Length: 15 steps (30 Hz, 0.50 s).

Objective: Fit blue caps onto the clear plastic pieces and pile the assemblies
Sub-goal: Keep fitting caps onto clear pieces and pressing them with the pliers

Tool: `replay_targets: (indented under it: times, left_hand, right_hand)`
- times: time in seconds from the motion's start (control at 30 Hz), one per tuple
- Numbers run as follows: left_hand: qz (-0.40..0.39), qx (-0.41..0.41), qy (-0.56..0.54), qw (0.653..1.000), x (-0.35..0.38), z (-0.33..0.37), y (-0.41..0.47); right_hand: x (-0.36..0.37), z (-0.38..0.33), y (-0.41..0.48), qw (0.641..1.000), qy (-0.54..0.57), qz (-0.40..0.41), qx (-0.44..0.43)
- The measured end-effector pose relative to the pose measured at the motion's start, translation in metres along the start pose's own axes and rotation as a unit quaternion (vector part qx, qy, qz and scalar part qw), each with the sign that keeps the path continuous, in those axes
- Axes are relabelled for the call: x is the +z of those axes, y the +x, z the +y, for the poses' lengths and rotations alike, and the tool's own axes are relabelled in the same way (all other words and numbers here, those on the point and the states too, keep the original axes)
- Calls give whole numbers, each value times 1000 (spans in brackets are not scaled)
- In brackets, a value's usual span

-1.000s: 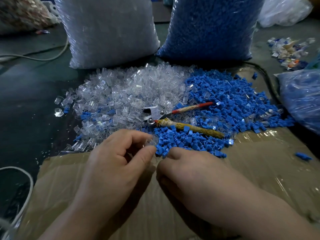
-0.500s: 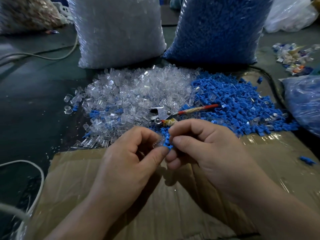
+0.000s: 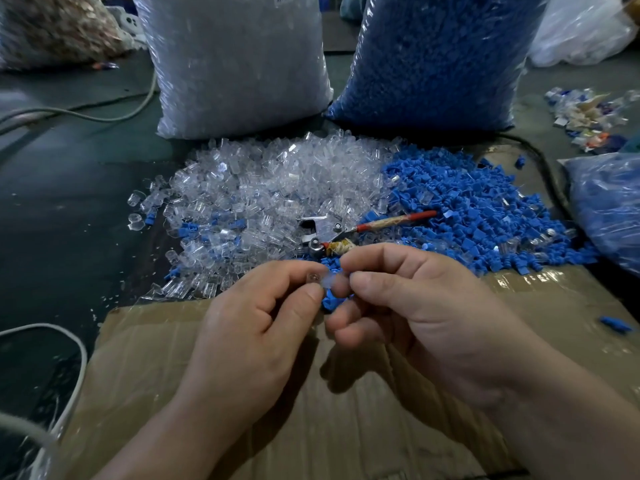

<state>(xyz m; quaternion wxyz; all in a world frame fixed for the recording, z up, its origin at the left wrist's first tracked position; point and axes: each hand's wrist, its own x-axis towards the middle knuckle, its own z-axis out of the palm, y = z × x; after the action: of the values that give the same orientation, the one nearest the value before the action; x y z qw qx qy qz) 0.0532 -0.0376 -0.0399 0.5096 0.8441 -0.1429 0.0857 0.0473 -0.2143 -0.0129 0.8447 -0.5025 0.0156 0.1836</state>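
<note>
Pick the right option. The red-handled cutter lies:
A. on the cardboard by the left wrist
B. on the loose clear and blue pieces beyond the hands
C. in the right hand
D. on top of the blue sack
B: the red-handled cutter lies where the clear pile meets the blue pile, beyond the cardboard.

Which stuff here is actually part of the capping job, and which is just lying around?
Job: left hand, right hand, the clear piece pinched between them, clear pile, blue cap pile, clear stock bag, blue stock bag.
Lying about: cutters, cardboard, white cable, scrap heap far right.
</note>
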Motion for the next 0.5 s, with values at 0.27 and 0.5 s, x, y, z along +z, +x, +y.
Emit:
replay_targets:
  times: [0.27, 0.5]
  left_hand:
    - [29, -17, -1, 999, 3, -2, 0]
    - [50, -17, 33, 998, 3, -6, 1]
  right_hand:
    - [2, 5, -3, 974, -204, 29, -98]
    - [0, 5, -4, 970, -225, -9, -93]
